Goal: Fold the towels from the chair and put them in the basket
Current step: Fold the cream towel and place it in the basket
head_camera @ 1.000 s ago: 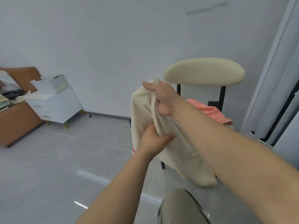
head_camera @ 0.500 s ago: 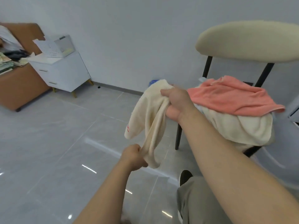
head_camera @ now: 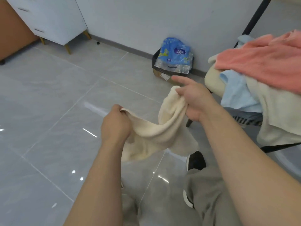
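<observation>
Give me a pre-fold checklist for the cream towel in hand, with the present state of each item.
1. Left hand grips one end of the cream towel: ok.
2. Right hand grips the other end: ok, though its index finger points free.
3. Towel spread flat for folding: not ok, it sags bunched between the hands.
4. Towel clear of the floor: ok, its lower edge hangs above the tiles.
5. Basket within reach: cannot tell, none is clearly in view.
6. Remaining pile stable on the chair: cannot tell; the pink towel and blue towel drape over the edge.
</observation>
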`<move>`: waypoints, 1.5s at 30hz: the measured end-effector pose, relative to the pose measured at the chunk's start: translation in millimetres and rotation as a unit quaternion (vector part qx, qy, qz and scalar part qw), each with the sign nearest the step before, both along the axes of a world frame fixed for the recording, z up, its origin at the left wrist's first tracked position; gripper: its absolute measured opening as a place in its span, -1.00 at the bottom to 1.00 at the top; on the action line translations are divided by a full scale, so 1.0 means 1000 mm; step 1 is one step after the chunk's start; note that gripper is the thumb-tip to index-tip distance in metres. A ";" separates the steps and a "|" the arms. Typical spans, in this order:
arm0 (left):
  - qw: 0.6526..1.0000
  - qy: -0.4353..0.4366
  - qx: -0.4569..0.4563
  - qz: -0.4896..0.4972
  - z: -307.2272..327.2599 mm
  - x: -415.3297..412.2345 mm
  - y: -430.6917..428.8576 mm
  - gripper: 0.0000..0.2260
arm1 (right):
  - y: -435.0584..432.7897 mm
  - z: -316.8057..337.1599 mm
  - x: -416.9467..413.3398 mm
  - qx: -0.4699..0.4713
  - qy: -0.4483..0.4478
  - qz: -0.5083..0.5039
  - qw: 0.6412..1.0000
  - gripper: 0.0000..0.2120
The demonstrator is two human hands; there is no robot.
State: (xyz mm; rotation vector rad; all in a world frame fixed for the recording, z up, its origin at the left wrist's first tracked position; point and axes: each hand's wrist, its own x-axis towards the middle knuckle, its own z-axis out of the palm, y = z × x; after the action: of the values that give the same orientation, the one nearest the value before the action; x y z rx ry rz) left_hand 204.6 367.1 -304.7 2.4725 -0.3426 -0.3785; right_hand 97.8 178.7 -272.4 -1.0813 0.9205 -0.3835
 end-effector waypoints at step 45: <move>0.992 -0.011 -0.059 -0.109 0.016 -0.014 -0.028 -0.56 | -0.008 -0.004 -0.009 -0.303 0.232 0.168 0.909 -0.66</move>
State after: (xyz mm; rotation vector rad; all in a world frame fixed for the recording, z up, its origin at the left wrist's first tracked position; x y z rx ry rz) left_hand 190.1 339.0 -288.9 2.3317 -0.6282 -0.4087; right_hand 89.0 170.7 -276.0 -1.9331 1.0310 -0.1160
